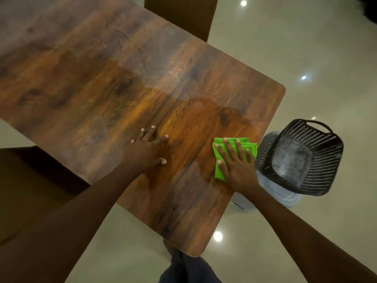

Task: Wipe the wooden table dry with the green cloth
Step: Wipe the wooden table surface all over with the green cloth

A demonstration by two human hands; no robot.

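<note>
The wooden table (pixel 102 82) fills the upper left and middle of the view; a darker, glossy wet patch spreads across its near right part. A folded green cloth (pixel 219 172) lies flat on the table close to its right edge. My right hand (pixel 234 162) presses down on the cloth with fingers spread over it. Left of it, my left hand (pixel 145 151) rests palm down on the bare wood, fingers apart, holding nothing.
A black perforated plastic basket (pixel 318 160) stands on the pale tiled floor just off the table's right edge, over a light cloth (pixel 285 195). A brown chair (pixel 183 15) sits at the far side and another (pixel 24 190) at the left. My legs show below.
</note>
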